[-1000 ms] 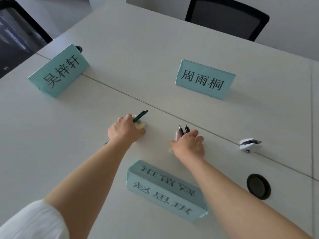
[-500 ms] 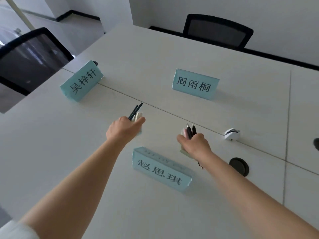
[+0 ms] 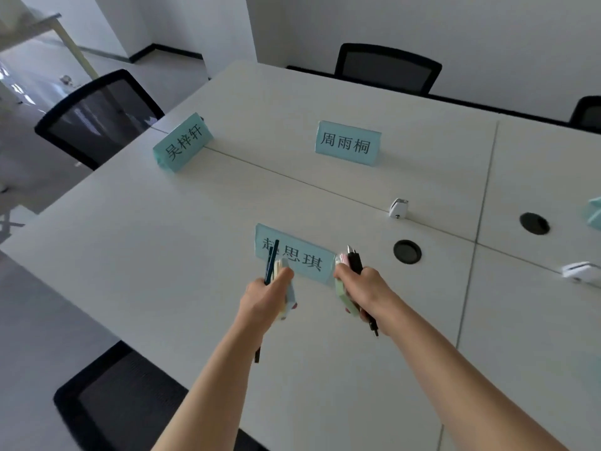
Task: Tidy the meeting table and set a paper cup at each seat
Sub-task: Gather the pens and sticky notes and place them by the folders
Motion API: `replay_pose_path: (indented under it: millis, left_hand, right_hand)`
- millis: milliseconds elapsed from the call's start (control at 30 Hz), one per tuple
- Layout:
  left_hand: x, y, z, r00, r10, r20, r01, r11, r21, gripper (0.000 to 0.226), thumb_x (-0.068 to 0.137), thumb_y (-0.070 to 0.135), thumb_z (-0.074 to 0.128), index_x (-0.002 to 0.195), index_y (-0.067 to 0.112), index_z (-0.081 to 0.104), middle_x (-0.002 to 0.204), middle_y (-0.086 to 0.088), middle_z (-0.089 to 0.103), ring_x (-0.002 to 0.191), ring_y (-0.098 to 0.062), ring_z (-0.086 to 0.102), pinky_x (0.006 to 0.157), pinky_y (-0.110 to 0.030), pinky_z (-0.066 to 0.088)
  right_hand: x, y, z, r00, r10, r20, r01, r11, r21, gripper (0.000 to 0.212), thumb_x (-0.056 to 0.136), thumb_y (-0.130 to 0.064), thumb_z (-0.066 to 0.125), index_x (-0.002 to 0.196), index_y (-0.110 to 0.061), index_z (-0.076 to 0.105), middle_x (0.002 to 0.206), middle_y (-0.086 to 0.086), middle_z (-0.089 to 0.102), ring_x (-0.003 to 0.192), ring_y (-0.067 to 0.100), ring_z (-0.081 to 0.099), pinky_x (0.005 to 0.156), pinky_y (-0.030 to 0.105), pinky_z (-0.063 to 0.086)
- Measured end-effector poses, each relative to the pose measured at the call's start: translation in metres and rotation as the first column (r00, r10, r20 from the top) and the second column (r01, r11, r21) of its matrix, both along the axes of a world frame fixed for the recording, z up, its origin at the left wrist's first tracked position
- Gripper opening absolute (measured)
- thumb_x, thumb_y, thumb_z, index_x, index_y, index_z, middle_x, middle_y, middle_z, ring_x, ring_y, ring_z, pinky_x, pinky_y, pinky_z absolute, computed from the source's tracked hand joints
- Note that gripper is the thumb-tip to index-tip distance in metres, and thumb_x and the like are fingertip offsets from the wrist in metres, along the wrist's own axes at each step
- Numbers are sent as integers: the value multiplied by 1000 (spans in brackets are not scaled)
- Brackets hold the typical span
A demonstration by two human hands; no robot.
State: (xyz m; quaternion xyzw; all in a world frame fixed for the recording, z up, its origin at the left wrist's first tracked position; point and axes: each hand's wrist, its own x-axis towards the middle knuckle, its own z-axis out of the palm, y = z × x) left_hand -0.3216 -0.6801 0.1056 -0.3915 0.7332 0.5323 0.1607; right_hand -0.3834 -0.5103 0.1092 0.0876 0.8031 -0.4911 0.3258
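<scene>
My left hand (image 3: pixel 265 296) is closed around two dark pens (image 3: pixel 271 263) and a small pad of pastel sticky notes (image 3: pixel 286 299), held above the white meeting table (image 3: pixel 162 255). My right hand (image 3: pixel 364 291) grips black pens (image 3: pixel 355 260) together with a pale green and pink sticky-note pad (image 3: pixel 343 296). Both hands hover just in front of a teal name card (image 3: pixel 304 260), which the left pens partly cover. No paper cup is in view.
Two more teal name cards stand at the far left (image 3: pixel 182 146) and far middle (image 3: pixel 347 144); another peeks in at the right edge (image 3: pixel 593 216). White clips (image 3: pixel 398 208) (image 3: pixel 580 271) and black cable holes (image 3: pixel 407 251) (image 3: pixel 534 223) lie to the right. Black chairs (image 3: pixel 97 117) (image 3: pixel 387 68) (image 3: pixel 120 402) ring the table.
Both hands have lifted off the table with the pens and sticky notes and drawn back toward me, past the near name card. My view has pulled back and risen.
</scene>
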Motion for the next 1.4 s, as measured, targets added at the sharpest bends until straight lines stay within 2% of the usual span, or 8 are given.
replay_pose_path:
  millis: [267,433,633,767,900,1167,1300,1400]
  left_hand:
    - [130,41,-10,1000,-4,-27,5,999,42,34,87,42,57,78,10,54,73,-9,56,53,-18,45,32,-14,28]
    - [209,53,-4,997,-71,-34,74,993,92,38,86,44,58,74,8,56,69,-9,56,47,-17,44,35,-16,29]
    - [266,84,14,977,-207,-42,211,973,92,47,88,50,55,86,3,58,67,-9,56,60,-28,72,38,-16,34]
    - [281,115,29,953,-297,-61,302,949,92,43,92,48,53,82,6,51,70,-9,51,57,-28,72,37,-18,31]
    - [301,171,30,915,-399,-61,402,912,79,46,91,49,52,84,4,52,72,-13,53,54,-27,69,37,-18,33]
    - [353,320,17,852,-521,-54,524,845,109,48,91,49,53,79,3,55,70,-11,54,48,-23,64,42,-21,42]
    - [393,424,11,828,-560,-23,558,821,124,47,88,51,55,82,5,57,73,-12,61,46,-26,68,57,-31,52]
    - [425,503,10,803,-595,-7,592,797,122,49,88,53,56,93,5,58,83,-12,66,54,-26,72,53,-29,53]
  right_hand:
    - [143,37,-12,996,-92,6,91,996,17,33,72,-44,52,58,-15,46,37,-7,45,45,20,41,44,24,33]
    - [237,58,-15,982,-190,10,190,981,29,33,77,-40,54,57,-16,45,41,-7,44,44,16,39,43,23,30]
    - [329,99,-1,943,-332,-32,333,943,29,33,80,-40,55,59,-18,43,33,-12,39,42,14,40,48,25,31]
    - [362,131,13,913,-403,-55,404,915,9,32,76,-42,53,61,-16,44,37,-10,43,46,18,43,51,27,35]
    - [404,187,27,858,-508,-80,506,861,-38,34,79,-39,48,58,-13,45,41,1,44,43,21,46,54,33,43]
    - [491,332,31,742,-666,-73,666,745,-29,40,83,-43,46,66,-8,57,61,11,60,52,21,59,39,22,36]
    - [537,432,28,702,-708,-77,708,705,-26,43,76,-51,45,61,-10,46,53,6,47,50,19,46,42,26,35]
    - [569,504,28,684,-722,-105,724,689,-15,35,83,-38,47,60,-14,39,45,1,42,41,14,38,40,22,33]
